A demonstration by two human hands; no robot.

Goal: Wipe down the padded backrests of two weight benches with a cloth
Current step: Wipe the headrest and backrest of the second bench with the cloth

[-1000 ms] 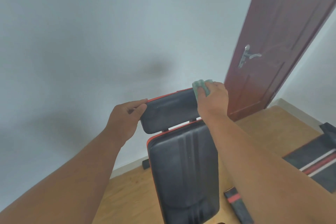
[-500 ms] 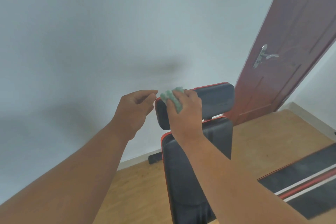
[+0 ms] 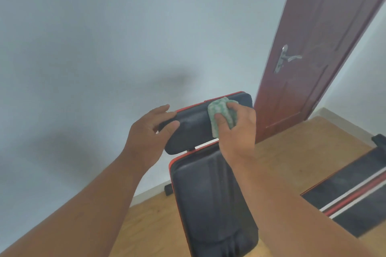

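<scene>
Since half a second ago, right hand (image 3: 238, 129) has slid the clamped green cloth (image 3: 221, 115) rightward along the headrest pad (image 3: 194, 127) at frame centre; left hand (image 3: 149, 133), fingers apart, steadies its left end.

Bare wall (image 3: 104, 48) behind the headrest (image 3: 194, 129); door (image 3: 313, 48) close beside it.

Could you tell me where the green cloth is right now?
The green cloth is in the right hand, pressed on the headrest pad near its right end.
</scene>
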